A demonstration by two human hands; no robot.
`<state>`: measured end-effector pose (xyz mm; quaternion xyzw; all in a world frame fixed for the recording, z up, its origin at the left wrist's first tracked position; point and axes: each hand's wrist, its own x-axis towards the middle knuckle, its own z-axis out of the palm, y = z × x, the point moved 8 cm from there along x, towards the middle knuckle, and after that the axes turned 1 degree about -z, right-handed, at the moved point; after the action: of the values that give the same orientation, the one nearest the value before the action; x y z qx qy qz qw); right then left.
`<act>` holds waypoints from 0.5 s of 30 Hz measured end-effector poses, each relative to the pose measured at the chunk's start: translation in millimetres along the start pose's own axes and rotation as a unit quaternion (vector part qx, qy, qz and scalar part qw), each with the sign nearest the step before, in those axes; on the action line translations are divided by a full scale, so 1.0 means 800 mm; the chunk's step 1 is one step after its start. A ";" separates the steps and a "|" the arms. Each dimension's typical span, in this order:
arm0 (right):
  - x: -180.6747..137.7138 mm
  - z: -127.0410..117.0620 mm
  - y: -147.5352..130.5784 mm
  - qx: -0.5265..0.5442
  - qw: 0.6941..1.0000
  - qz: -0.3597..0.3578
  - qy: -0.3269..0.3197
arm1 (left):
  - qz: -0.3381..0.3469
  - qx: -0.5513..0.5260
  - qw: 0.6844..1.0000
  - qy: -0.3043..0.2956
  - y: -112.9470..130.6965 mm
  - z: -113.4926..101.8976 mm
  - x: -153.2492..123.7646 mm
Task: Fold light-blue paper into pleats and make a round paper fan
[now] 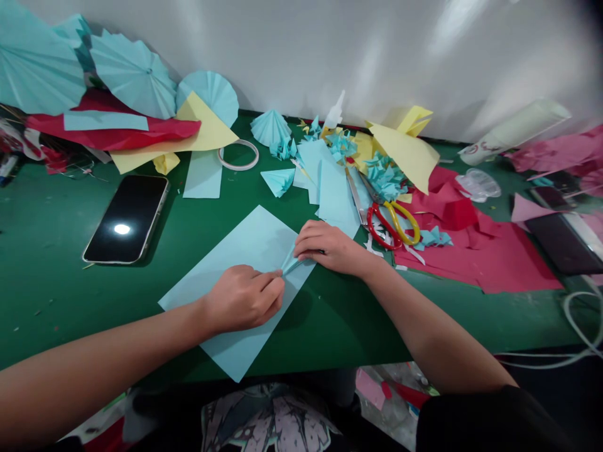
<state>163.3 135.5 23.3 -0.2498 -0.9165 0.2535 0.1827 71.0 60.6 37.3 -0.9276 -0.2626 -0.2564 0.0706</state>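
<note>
Over a light blue sheet of paper (245, 242) lying at an angle on the table, both hands grip a small folded piece of blue paper (290, 262). My left hand (247, 296) is closed, with thumb and forefinger pinching the piece's near end. Its far end is held by my right hand (323, 247), fingers bent together over it. Part of the folded piece is hidden under the fingers. Just beyond my right hand lie several blue paper strips (333, 194). Scissors (393, 223) with one red and one yellow handle rest to its right.
A phone (127, 220) lies at left, a roll of tape (238, 155) behind. Pleated blue fans (134, 74) lean on the wall. Folded blue pieces (384, 176), a glue bottle (333, 114) and red paper (509, 257) occupy the right. A white cable (568, 314) hangs at the right edge.
</note>
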 end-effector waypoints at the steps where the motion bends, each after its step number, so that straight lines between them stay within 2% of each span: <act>1: 0.000 0.000 -0.001 0.000 1.000 -0.002 0.000 | 0.003 0.002 1.000 -0.001 0.001 0.000 0.000; 5: 0.000 0.001 -0.002 -0.003 1.000 -0.002 0.012 | 0.008 0.004 1.000 -0.001 0.003 -0.001 0.001; 15: 0.001 0.018 0.012 -0.043 0.996 0.072 0.001 | -0.004 0.001 0.999 -0.034 0.002 0.008 0.000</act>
<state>159.6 137.4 6.4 -0.3229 -0.9060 0.2264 0.1539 74.5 61.2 31.9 -0.9346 -0.2686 -0.2249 0.0617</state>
